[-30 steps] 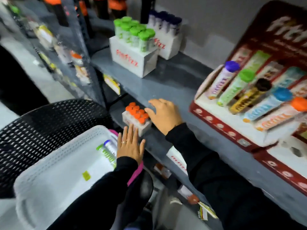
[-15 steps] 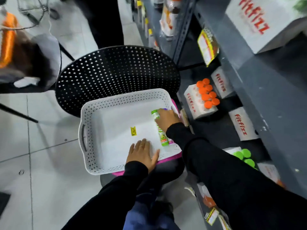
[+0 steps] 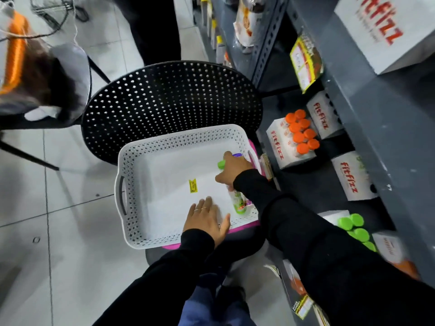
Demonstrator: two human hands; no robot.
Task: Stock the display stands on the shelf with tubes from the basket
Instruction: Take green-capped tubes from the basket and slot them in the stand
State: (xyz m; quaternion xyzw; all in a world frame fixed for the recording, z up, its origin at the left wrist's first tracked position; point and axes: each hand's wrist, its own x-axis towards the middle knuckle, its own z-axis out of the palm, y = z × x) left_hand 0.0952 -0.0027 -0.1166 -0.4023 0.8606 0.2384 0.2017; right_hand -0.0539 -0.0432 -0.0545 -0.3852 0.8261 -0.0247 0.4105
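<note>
A white perforated basket [image 3: 131, 170] rests on a pink tray on a black stool. Along its right wall lies a green-capped tube [image 3: 237, 203], with a purple-capped tube [image 3: 237, 155] just past it. My right hand [image 3: 231, 170] reaches into the basket and closes around the green-capped tube near its cap. My left hand [image 3: 208, 220] lies flat, fingers spread, on the basket's near rim. On the lower shelf stands a white display stand filled with orange-capped tubes [image 3: 301, 132]. A stand with green-capped tubes [image 3: 353, 228] sits nearer me.
A black perforated chair [image 3: 169, 100] stands behind the basket. White fitfizz boxes [image 3: 353, 177] line the grey shelf [image 3: 388, 118] on the right, with a larger box [image 3: 381, 31] on the upper shelf. Another chair with clothing [image 3: 35, 74] is at left on the tiled floor.
My view dropped from the upper shelf to the basket. My right hand left the orange-capped stand and went into the basket onto the green-capped tube; my left hand stayed on the rim.
</note>
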